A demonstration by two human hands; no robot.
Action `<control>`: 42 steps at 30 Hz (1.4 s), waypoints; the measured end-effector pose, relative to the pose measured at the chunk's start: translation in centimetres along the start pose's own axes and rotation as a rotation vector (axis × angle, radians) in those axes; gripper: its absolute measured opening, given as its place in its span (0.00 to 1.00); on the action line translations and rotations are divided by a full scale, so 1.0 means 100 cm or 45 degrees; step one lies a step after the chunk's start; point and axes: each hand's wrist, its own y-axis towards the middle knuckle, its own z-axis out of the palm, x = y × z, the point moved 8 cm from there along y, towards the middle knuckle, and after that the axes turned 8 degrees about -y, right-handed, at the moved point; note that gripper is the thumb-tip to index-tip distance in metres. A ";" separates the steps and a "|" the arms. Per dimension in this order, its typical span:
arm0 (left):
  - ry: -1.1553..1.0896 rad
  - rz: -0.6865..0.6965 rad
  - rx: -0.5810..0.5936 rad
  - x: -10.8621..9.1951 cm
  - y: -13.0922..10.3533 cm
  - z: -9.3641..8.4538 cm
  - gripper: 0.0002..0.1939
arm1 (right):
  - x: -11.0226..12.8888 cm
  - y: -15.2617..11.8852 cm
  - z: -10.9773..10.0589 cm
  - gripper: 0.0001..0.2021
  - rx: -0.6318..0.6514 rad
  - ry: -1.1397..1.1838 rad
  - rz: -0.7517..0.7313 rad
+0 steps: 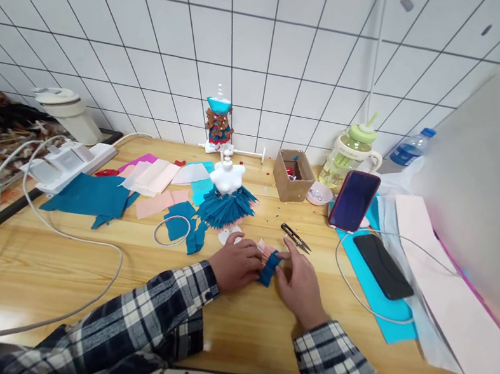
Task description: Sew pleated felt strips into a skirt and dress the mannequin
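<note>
Between my hands, low over the wooden table, is a small pleated strip (269, 269), dark teal with a peach layer beside it; it looks like crepe paper. My left hand (236, 263) presses curled fingers on its left side. At its right edge, the thumb and index finger of my right hand (303, 283) pinch the teal part. Just beyond stands a white dress-form figure (227, 176) wearing a pleated teal skirt (227, 207). Black thread snips (296, 238) lie past my right fingertips. Left of my hands are a bangle-like ring (155, 236) and teal scraps (195, 239).
A second dressed figure (219, 120), a cardboard box (292, 178) and a green-lidded jug (351, 156) stand at the back. A phone (354, 200) leans upright on the right, near a black case-like object (382, 266). White cables (118, 260) cross the left side beside a power strip (72, 167).
</note>
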 end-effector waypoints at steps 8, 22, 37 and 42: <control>-0.004 -0.173 -0.059 0.014 -0.002 0.000 0.04 | 0.014 -0.006 -0.007 0.34 0.007 0.214 -0.111; 0.043 -0.162 -0.092 0.007 -0.006 -0.004 0.05 | 0.014 -0.005 0.008 0.36 0.150 0.157 -0.076; -0.082 -0.294 -0.045 0.013 -0.004 0.000 0.07 | 0.005 -0.005 0.003 0.29 0.034 0.318 0.035; -0.128 -0.255 -0.125 0.012 -0.007 -0.007 0.12 | -0.002 -0.002 -0.005 0.08 -0.034 0.460 0.087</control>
